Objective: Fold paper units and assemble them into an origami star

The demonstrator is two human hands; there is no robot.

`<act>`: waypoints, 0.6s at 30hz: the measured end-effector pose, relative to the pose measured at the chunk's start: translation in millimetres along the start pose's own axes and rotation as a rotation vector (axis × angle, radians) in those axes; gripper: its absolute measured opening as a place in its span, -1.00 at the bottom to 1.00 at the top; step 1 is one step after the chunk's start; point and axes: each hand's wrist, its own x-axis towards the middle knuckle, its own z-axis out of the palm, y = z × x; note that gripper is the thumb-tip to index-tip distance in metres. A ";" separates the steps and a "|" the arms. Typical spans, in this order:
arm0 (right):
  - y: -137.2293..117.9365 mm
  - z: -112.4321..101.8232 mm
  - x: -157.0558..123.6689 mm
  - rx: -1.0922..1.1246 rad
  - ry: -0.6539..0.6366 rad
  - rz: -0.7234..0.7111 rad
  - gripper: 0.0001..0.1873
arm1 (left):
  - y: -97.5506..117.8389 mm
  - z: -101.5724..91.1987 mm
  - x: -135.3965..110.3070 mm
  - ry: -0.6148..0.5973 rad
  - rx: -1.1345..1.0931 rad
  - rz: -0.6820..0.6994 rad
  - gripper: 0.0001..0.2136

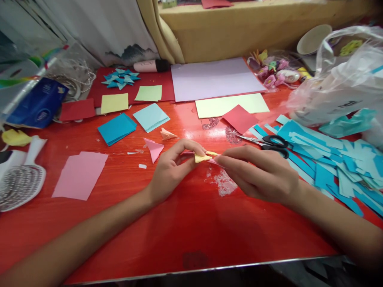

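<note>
Above the middle of the red table, my left hand (172,169) pinches a small folded yellow paper piece (202,158) between thumb and fingers. From the other side, my right hand (263,171) is closed on a pink folded paper piece (213,161) that meets the yellow one. Just how the two pieces join is hidden by my fingertips. Beside my left hand lie a pink folded paper piece (154,149) and a smaller peach folded piece (168,134). Black-handled scissors (266,142) rest on the table beyond my right hand.
Stacks of square paper lie around: pink (80,174), blue (116,128), light blue (151,117) and red (240,118). Blue paper strips (335,159) pile up at right below a plastic bag (347,83). A hairbrush (24,179) lies at left; a blue paper star (121,78) sits behind.
</note>
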 end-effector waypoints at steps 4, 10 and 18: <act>-0.2 1.5 -2.1 -0.057 0.042 -0.035 -0.86 | -0.1 0.2 -0.5 0.001 -0.006 0.006 -0.94; 4.5 3.4 -4.4 -0.160 0.073 -0.283 -0.81 | -1.2 -0.5 -0.5 -0.008 -0.017 0.013 -0.95; 6.7 6.2 -4.4 -0.178 0.136 -0.332 -0.83 | -3.2 -2.3 -0.3 -0.027 -0.023 0.052 -0.96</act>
